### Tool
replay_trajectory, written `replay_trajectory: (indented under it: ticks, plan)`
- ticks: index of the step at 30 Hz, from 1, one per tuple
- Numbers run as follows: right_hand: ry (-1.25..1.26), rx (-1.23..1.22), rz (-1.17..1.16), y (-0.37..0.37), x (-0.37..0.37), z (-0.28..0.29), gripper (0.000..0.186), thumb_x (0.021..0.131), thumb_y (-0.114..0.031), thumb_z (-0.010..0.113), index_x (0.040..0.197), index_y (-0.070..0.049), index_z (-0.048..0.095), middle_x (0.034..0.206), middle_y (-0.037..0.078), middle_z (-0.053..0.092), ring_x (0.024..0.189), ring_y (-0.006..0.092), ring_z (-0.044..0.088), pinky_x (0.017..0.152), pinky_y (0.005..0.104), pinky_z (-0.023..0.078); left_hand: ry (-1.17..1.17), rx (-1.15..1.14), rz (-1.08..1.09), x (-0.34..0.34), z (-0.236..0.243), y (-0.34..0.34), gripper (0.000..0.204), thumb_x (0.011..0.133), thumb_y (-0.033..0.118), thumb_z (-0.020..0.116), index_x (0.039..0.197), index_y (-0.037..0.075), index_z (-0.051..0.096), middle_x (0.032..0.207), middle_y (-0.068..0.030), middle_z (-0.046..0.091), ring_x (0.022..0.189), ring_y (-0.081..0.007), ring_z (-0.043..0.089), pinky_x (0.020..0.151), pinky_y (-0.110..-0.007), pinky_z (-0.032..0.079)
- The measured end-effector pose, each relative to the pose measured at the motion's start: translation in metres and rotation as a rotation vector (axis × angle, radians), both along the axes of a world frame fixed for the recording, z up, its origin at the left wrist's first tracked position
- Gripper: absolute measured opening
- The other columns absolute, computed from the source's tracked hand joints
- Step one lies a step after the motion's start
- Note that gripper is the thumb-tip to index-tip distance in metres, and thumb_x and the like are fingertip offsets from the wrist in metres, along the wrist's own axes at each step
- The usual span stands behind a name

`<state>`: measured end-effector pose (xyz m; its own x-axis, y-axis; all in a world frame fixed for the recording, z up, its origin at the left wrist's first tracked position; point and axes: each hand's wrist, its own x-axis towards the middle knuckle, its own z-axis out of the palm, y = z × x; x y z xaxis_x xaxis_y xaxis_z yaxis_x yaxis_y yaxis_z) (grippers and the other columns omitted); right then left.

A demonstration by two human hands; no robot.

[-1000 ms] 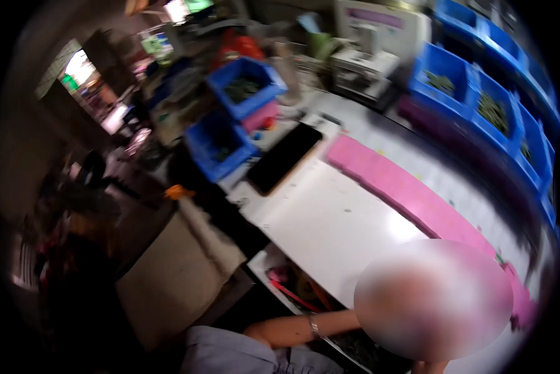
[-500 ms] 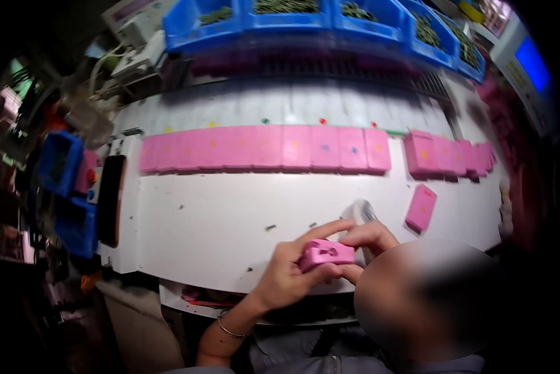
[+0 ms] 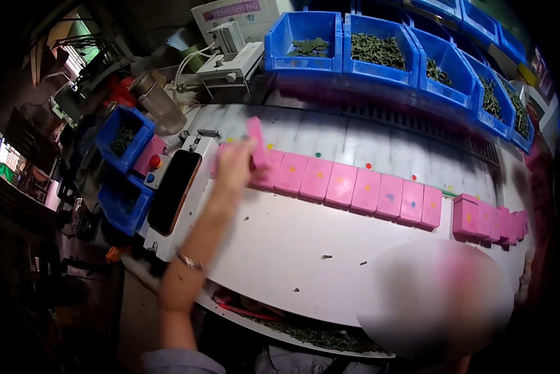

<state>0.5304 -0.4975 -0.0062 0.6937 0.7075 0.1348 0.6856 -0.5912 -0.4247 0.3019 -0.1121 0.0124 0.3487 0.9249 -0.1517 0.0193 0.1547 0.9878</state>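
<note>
At the left end of a row of pink blocks (image 3: 340, 185), my left hand (image 3: 233, 167) is closed on a small pink block (image 3: 256, 140), which is held tilted up on its edge. The fingers are slightly smeared by motion. Blocks in the row stand side by side on the white table (image 3: 280, 234), several with a small yellow or blue dot on top. My right hand lies behind a blurred patch at the lower right, so its fingers and whatever they hold are hidden.
Blue bins (image 3: 379, 53) with small greenish metal pieces line the back. Another group of pink blocks (image 3: 466, 218) stands at right. A phone (image 3: 174, 192) and blue trays (image 3: 125, 138) lie left. Scattered small metal bits (image 3: 327, 257) dot the table; an open drawer (image 3: 305, 330) holds more pieces.
My left hand has moved from the near middle of the table, where both hands held a pink block, to the row's left end. The view has turned leftward.
</note>
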Motion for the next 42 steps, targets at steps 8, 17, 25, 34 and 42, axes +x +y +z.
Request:
replay_trajectory:
  ticks: [8,17,25,34,42]
  plan:
    - [0.196,0.056,0.111,-0.006,0.012,-0.013,0.091,0.053,0.010,0.060,0.138,-0.002,0.028,0.139,0.017,0.030,0.129,0.0316,0.031,0.109,0.0359,0.023,0.923,0.779,0.317,-0.019,-0.016,0.175,0.040,0.063,0.036,0.074,0.081,0.002,0.067,0.077,-0.0161,0.066,0.069,-0.0281,0.065,0.062,-0.037,0.051]
    - [0.283,0.350,0.057,0.003,0.006,0.019,0.078,0.057,-0.007,0.067,0.130,-0.002,0.039,0.119,0.010,0.042,0.109,0.0224,0.046,0.090,0.0337,0.040,0.977,1.254,0.136,0.023,-0.012,0.135,0.035,0.074,0.024,0.069,0.096,-0.002,0.062,0.098,-0.0196,0.059,0.093,-0.0328,0.057,0.081,-0.039,0.045]
    - [0.160,0.533,0.449,0.068,-0.068,0.046,0.083,0.058,0.003,0.070,0.133,0.008,0.033,0.123,0.024,0.040,0.107,0.0345,0.045,0.085,0.0344,0.044,0.087,-0.208,-1.152,0.049,0.032,-0.179,0.058,0.096,0.043,0.038,0.132,-0.001,0.032,0.104,-0.0091,0.052,0.083,-0.0141,0.053,0.073,-0.027,0.045]
    - [-0.271,0.532,0.268,0.066,-0.106,0.019,0.076,0.064,-0.015,0.079,0.125,0.012,0.041,0.109,0.019,0.046,0.096,0.0296,0.049,0.075,0.0359,0.045,-0.286,-0.657,-0.611,0.048,0.009,-0.221,0.053,0.097,0.047,0.023,0.113,0.000,0.040,0.093,-0.0101,0.055,0.085,-0.0145,0.057,0.075,-0.026,0.048]
    - [0.377,0.545,0.652,0.041,-0.111,0.025,0.022,0.074,-0.001,0.068,0.095,0.002,0.061,0.071,0.010,0.059,0.058,0.0182,0.060,0.051,0.0278,0.048,-0.182,-0.483,-0.783,0.035,-0.012,-0.205,0.069,0.094,0.056,0.022,0.115,-0.004,0.047,0.082,-0.0071,0.053,0.066,-0.0159,0.055,0.061,-0.028,0.048]
